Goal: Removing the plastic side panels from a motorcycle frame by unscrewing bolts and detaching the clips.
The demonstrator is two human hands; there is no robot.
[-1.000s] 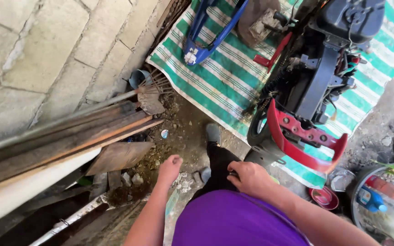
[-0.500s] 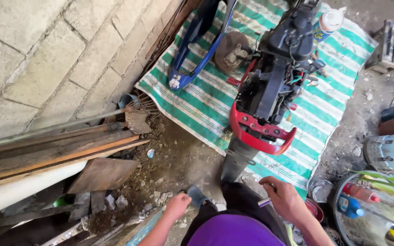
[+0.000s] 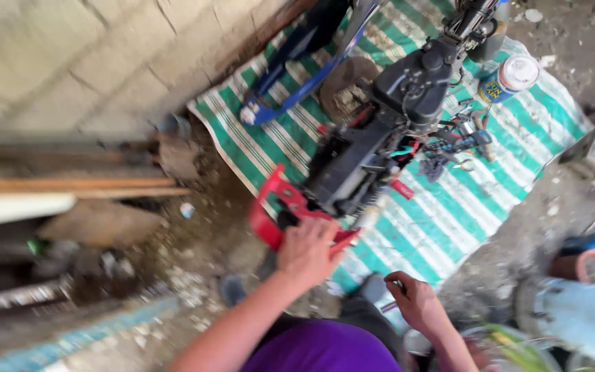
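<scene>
Resting on the red frame [image 3: 277, 213] of the black engine assembly [image 3: 373, 151], the left hand [image 3: 306, 251] is clamped over its lower edge, near the striped mat's [image 3: 442, 227] near edge. The machine is judged heavy and rigid, best taken by that frame. The right hand [image 3: 414, 303] is loosely curled, empty; a blue-labelled can with white lid [image 3: 507, 77] lies toward the mat's far corner.

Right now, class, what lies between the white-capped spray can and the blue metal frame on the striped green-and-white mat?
In the head view, the black engine block and a round brown rusty disc lie between spray can and blue frame.
</scene>
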